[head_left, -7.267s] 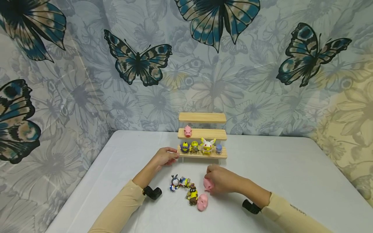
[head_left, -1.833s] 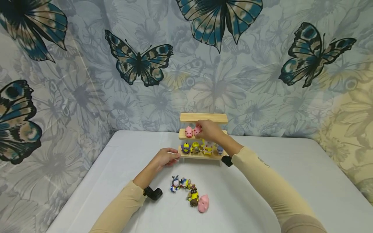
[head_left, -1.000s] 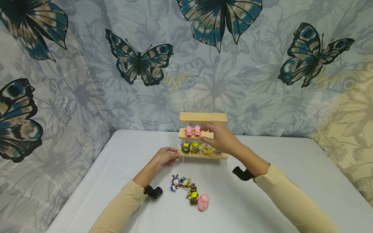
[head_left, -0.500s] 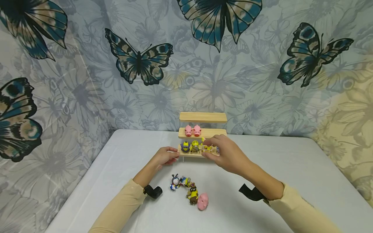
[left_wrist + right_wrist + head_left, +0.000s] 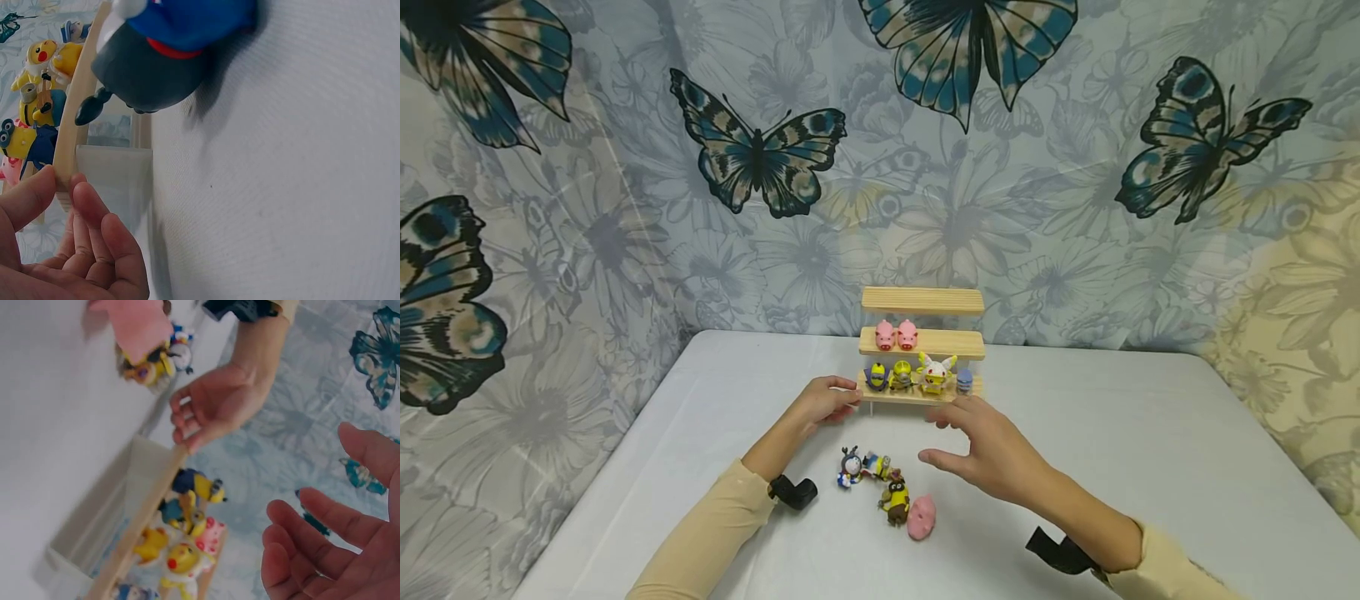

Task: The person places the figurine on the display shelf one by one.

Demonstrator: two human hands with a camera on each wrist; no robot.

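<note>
My left hand (image 5: 820, 402) pinches the left end of the bottom board of a three-tier wooden display shelf (image 5: 953, 342); thumb and fingers show on the board in the left wrist view. My right hand (image 5: 992, 450) hovers in front of the shelf, fingers spread, holding nothing. Two pink pig figurines (image 5: 907, 335) stand on the middle board's left half. The bottom board bears two minion figurines (image 5: 902, 377), a yellow figurine with white ears (image 5: 934, 377) and a small blue figurine (image 5: 964, 381). Another pink pig figurine (image 5: 922, 517) lies on the table, nearer than my right hand.
Beside that pig lies a yellow and brown figurine (image 5: 895, 502). Further left lie a blue and yellow figurine (image 5: 877, 466) and a dark-hooded figurine (image 5: 850, 469). A white cloth covers the table (image 5: 1112, 433); a butterfly-print curtain (image 5: 1037, 250) hangs behind.
My right hand picked up a pink pig, stood it beside the first on the middle board and let go. It has since drawn back toward the front. My left hand stayed at the shelf.
</note>
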